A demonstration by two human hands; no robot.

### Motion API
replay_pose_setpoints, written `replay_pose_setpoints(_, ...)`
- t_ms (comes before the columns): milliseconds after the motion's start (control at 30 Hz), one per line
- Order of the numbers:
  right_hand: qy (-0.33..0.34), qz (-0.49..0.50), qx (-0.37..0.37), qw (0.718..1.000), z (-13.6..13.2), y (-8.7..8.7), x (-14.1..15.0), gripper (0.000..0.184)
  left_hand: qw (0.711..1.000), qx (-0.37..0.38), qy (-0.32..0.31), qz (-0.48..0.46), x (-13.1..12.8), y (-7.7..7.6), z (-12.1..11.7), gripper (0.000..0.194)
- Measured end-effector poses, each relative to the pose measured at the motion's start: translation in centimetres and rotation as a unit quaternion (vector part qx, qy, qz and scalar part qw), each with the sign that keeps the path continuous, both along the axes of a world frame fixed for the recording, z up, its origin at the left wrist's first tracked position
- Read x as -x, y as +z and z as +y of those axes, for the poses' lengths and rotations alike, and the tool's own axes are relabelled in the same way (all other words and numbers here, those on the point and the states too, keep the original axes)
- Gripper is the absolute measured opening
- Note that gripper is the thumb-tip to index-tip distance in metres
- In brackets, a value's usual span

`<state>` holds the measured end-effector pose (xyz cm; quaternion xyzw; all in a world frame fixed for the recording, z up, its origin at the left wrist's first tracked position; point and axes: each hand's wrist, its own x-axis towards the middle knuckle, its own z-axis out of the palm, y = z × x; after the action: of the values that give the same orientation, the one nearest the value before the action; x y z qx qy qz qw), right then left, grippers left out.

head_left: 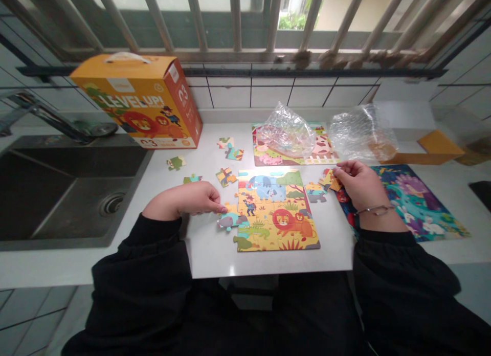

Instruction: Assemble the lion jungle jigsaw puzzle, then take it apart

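Cardboard jigsaw puzzle (pixel 274 213) (knobbed edges)

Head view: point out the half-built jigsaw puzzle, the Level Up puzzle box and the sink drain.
Half-built jigsaw puzzle (pixel 273 213): head view, on its assembled picture, near the middle.
Level Up puzzle box (pixel 134 103): head view, on its orange front face.
Sink drain (pixel 111 204): head view, on its metal strainer.

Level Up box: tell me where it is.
In the head view, the orange LEVEL UP! box stands at the back left of the white countertop, beside the steel sink, left of the loose puzzle pieces and beneath the barred window.
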<state>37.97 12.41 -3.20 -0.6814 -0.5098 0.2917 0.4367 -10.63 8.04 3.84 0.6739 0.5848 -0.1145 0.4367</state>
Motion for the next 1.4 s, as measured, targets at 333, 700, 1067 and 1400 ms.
replay_pose_setpoints(333,-0.003,-0.002,-0.008,1.000,-0.1,0.1,0.3,0.033,0.998,-0.055,0.010,0.030,-1.3,0.4,-0.4,0.042)
replay_pose_setpoints(700,-0.008,0.005,-0.014,1.000,-0.1,0.3,0.5,0.032,0.981,-0.196,-0.005,-0.001,-3.6,-0.3,-0.9,0.064)
replay_pose_setpoints(1067,-0.003,-0.018,-0.015,1.000,0.0,-0.2,-0.2,0.034,0.978,-0.207,-0.027,-0.012,-4.5,-0.3,-1.3,0.060)
replay_pose_setpoints(1400,0.058,0.043,-0.047,0.996,-0.2,0.7,1.2,0.050,0.931,-0.336,0.063,-0.127,-3.1,-0.1,-1.3,0.052)
